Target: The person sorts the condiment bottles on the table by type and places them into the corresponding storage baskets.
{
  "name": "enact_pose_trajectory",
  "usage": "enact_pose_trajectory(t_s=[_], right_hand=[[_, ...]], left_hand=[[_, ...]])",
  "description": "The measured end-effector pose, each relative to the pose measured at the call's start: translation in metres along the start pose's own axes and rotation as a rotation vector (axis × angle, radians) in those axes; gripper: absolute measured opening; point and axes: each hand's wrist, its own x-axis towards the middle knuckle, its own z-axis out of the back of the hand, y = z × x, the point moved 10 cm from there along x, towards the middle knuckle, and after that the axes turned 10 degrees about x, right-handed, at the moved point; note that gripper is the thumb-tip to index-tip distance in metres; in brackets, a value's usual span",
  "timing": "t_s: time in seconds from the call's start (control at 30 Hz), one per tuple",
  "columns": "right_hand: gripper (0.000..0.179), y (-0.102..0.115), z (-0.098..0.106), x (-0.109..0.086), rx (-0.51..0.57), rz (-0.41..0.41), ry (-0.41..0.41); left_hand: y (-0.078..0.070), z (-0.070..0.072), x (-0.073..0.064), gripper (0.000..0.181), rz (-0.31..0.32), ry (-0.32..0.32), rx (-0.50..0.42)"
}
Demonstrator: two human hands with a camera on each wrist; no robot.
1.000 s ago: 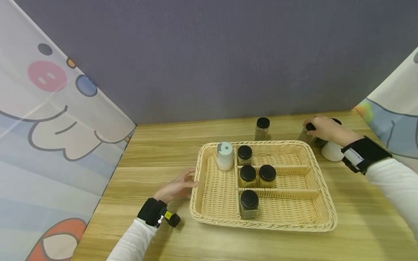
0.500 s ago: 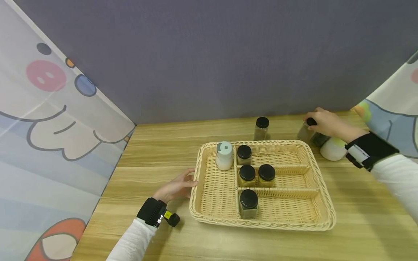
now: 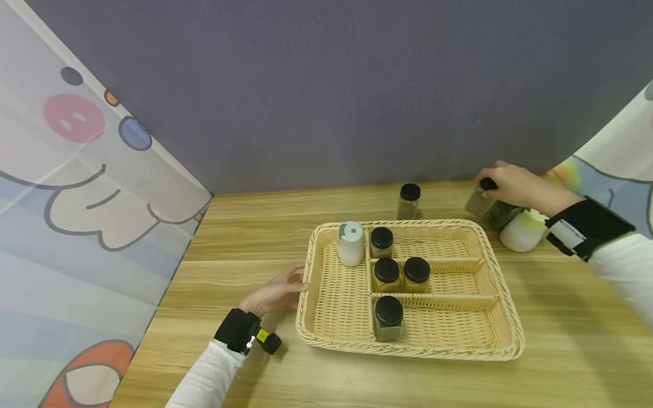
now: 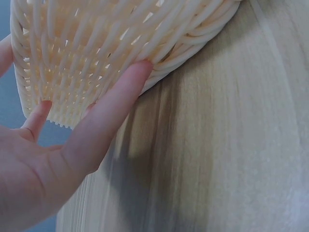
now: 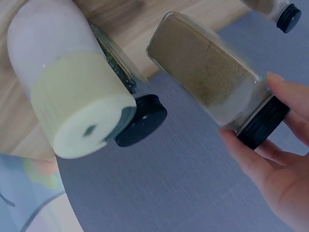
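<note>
Right hand (image 3: 512, 184) pinches one brown jar (image 5: 205, 67) by its cap (image 5: 264, 122), near the basket's (image 3: 339, 309) far right corner; left hand (image 3: 272, 292), spread, touches its left end. Alongside: one dark jar (image 3: 499, 215), one yellow-topped bottle (image 3: 521, 233). Inside: four small jars (image 3: 389, 314), one white bottle (image 3: 351, 246). Behind: one tall jar (image 3: 408, 205).

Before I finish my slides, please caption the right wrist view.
Right hand pinches a black-capped jar of brown powder near a yellow-topped bottle.

No lettering, brand, number or sign can be read anywhere
</note>
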Motion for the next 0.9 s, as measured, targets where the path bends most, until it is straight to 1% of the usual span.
enact_pose_trajectory(t_s=[0.17,0.4,0.7,0.9], right_hand=[[0.03,0.003,0.003,0.0,-0.003,0.007,0.014],[0.03,0.015,0.01,-0.001,-0.01,0.019,-0.001],[0.032,0.03,0.006,0.002,0.015,0.038,0.02],[0.032,0.037,0.007,0.002,-0.008,0.051,0.023]], left_hand=[[0.001,0.0,0.0,0.058,-0.001,0.004,-0.002],[0.002,0.0,0.001,0.058,0.003,0.004,-0.01],[0.0,0.0,0.002,0.058,-0.003,0.004,-0.005],[0.0,-0.001,0.002,0.057,0.001,0.005,-0.006]])
